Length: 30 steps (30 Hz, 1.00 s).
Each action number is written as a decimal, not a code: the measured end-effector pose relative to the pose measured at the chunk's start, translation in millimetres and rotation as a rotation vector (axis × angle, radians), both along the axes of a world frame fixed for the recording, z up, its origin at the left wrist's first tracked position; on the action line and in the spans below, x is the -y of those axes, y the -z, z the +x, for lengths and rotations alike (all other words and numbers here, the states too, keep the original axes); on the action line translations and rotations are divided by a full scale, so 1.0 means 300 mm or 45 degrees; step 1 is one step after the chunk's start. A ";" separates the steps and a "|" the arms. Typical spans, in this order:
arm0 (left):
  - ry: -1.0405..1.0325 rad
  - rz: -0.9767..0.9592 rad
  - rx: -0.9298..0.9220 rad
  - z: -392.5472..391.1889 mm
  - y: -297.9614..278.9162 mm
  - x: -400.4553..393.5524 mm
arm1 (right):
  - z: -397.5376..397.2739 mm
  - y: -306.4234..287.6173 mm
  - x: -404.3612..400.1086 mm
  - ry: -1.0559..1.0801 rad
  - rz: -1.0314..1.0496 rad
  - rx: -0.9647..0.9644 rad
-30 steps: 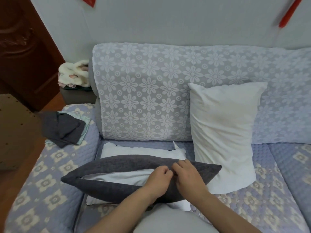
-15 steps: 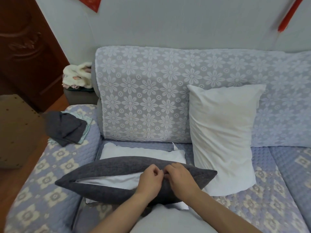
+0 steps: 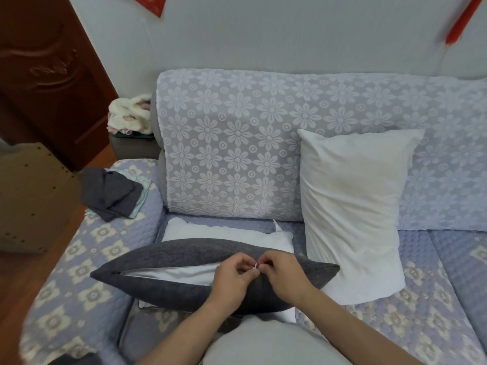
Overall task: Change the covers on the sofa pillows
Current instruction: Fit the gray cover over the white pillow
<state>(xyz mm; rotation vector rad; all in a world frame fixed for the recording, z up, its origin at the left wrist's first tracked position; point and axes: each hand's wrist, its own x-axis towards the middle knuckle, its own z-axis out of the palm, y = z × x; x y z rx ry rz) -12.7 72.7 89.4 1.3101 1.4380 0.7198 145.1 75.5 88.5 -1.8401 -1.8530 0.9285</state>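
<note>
Closest to me is the grey pillow (image 3: 184,275), lying flat across the sofa seat (image 3: 411,306), right in front of my lap. It's in a dark grey cover, and the long edge facing me gapes open on the left side of the pillow, so the white insert (image 3: 171,273) shows through the slit. Both hands meet at the right end of that slit. My left hand (image 3: 232,279) has its fingers curled in, pinching at the cover's edge, and my right hand (image 3: 283,275) is doing the same just beside it, fingers clenched on the fabric. There's a tiny pale bit between the two sets of fingertips, could be the zipper pull (image 3: 255,267), can't say for sure.

Under the grey pillow, poking out behind it, is a flat white pillow (image 3: 226,234) with no cover. To the right of the grey pillow, touching its corner, a second bare white pillow (image 3: 353,206) stands upright against the flowery backrest (image 3: 232,154).

Off to the left of the grey pillow, on the sofa arm (image 3: 79,259), sits a crumpled dark grey cover (image 3: 110,193) on top of a pale green cloth (image 3: 143,185). Farther back past the arm there's a fluffy cream bundle (image 3: 129,117), then the brown door (image 3: 47,75).
</note>
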 end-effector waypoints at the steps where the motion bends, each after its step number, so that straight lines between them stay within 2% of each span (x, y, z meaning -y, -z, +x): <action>1: -0.016 -0.019 0.028 0.000 -0.001 0.002 | 0.003 0.003 0.000 0.003 0.000 -0.007; 5: 0.003 -0.040 -0.030 0.004 -0.016 0.008 | 0.007 0.021 0.002 -0.028 -0.006 0.005; 9: 0.212 0.124 -0.529 0.026 -0.038 0.025 | 0.011 0.042 0.010 -0.170 0.064 0.173; 11: 0.307 0.165 -0.675 0.036 -0.047 0.036 | 0.014 0.047 0.018 -0.266 0.143 0.275; 13: 0.230 0.081 -0.622 0.040 -0.051 0.037 | 0.015 0.057 0.031 -0.313 0.298 0.331; 15: 0.051 -0.100 -0.431 0.043 -0.049 0.032 | 0.015 0.065 0.050 -0.281 0.456 0.361; 17: -0.084 -0.277 -0.219 0.039 -0.055 0.028 | 0.006 0.070 0.063 -0.238 0.514 0.320; 19: -0.137 -0.304 -0.145 0.031 -0.050 0.024 | -0.001 0.068 0.071 -0.215 0.523 0.311; 25: -0.179 0.018 -0.375 0.055 -0.061 0.014 | -0.017 0.052 0.054 -0.171 0.595 0.316; 30: -0.309 -0.090 -0.343 0.063 -0.062 -0.002 | -0.026 0.031 0.041 -0.150 0.611 0.361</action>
